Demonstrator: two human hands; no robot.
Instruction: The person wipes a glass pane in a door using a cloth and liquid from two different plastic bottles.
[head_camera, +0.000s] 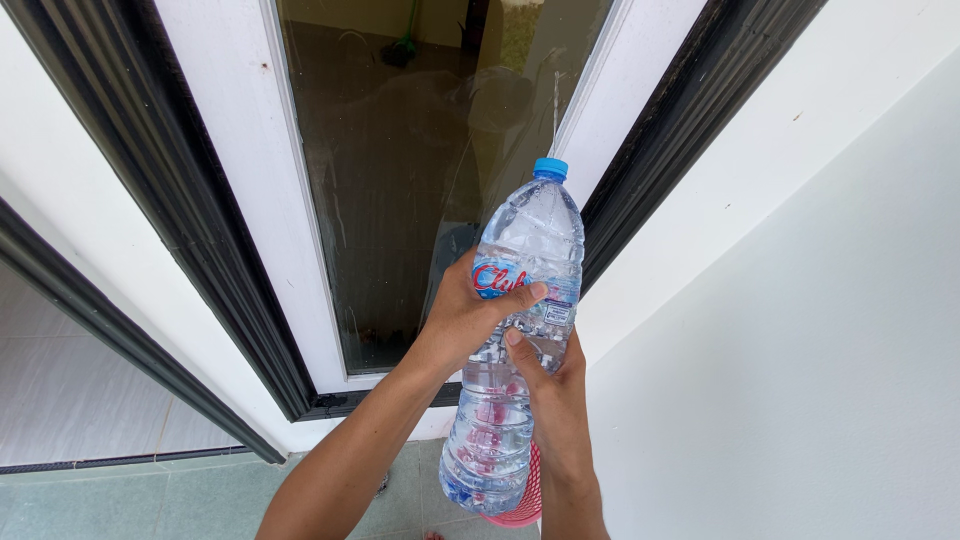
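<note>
The water bottle (515, 330) is gripped upright between both hands: left hand (462, 318) around its label, right hand (555, 385) just below.

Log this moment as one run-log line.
left hand: grips bottle | right hand: grips bottle | cap: on | behind: glass door

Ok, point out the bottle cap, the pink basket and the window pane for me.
blue bottle cap (550, 168), head view, on its side wall.
pink basket (525, 500), head view, on the mesh wall below the bottle.
window pane (390, 180), head view, on the dark glass.
</note>
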